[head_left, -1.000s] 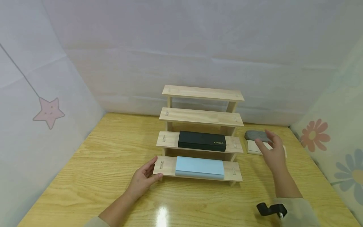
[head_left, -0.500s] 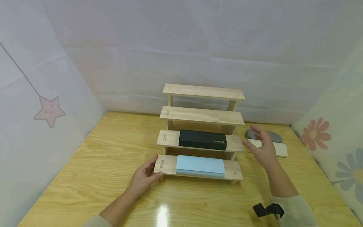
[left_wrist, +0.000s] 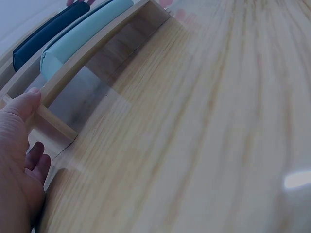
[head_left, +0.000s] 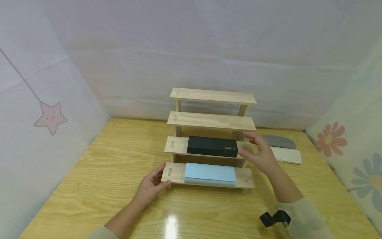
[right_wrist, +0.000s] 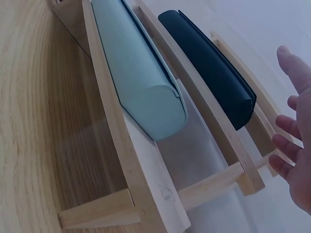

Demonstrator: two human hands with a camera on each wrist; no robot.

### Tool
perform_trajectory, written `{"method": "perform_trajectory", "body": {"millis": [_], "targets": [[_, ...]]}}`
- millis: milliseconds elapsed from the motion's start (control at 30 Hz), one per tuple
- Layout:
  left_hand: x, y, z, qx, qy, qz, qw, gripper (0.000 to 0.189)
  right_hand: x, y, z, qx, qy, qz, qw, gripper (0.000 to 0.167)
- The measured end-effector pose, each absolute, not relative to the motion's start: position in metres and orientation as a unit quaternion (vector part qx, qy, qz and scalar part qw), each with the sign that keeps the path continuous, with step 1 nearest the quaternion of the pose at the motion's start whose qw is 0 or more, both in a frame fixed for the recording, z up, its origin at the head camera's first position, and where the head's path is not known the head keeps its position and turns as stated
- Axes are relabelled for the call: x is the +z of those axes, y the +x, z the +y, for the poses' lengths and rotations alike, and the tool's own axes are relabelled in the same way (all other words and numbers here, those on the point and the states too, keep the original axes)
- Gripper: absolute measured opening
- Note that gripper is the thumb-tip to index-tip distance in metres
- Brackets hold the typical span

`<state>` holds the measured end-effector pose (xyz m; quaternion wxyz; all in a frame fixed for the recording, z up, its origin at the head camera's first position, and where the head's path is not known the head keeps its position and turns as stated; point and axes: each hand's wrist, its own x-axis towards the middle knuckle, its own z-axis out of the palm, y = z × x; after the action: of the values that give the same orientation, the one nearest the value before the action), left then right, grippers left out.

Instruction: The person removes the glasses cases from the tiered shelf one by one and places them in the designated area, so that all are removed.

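Observation:
A stepped wooden display rack (head_left: 212, 120) stands mid-table. My left hand (head_left: 151, 188) grips the left end of its lowest shelf, thumb at the front corner; the left wrist view shows the thumb (left_wrist: 25, 103) against the wood. On that shelf lies a light blue glasses case (head_left: 210, 173). One step higher sits a black glasses case (head_left: 212, 146) with gold lettering. My right hand (head_left: 260, 155) is beside the black case's right end, thumb and fingers spread apart. In the right wrist view a gap shows between that hand (right_wrist: 299, 131) and the dark case (right_wrist: 214, 68).
Right of the rack, a grey glasses case (head_left: 280, 141) and a white case (head_left: 287, 155) lie on the wooden table (head_left: 98, 166), partly behind my right hand. White cloth (head_left: 149, 49) with printed figures encloses the back and sides. A black strap (head_left: 276, 219) hangs from my right sleeve.
My right hand has moved left from over the grey and white cases to the black case's right end. My left hand stays on the lowest shelf, and the cases have not moved.

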<state>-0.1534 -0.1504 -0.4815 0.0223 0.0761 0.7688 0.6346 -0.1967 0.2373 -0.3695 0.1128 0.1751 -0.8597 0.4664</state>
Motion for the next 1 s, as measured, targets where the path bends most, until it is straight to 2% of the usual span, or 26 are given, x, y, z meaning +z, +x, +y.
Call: {"method": "perform_trajectory", "body": {"millis": [333,600,1000], "targets": [[-0.483,-0.155,-0.152,0.625,0.071,0.777,0.018,0.073,-0.368,-0.207,0.222,0.428,0.197,-0.881,0.041,0.068],[-0.484,-0.156,-0.152,0.635,0.074,0.769,0.019,0.073,-0.364,-0.217,0.208,0.391,0.210,-0.896,0.033,0.069],[-0.484,-0.155,-0.152,0.644,0.078,0.761,0.026,0.073,-0.366,-0.225,0.194,0.372,0.208,-0.904,-0.011,0.077]]}}
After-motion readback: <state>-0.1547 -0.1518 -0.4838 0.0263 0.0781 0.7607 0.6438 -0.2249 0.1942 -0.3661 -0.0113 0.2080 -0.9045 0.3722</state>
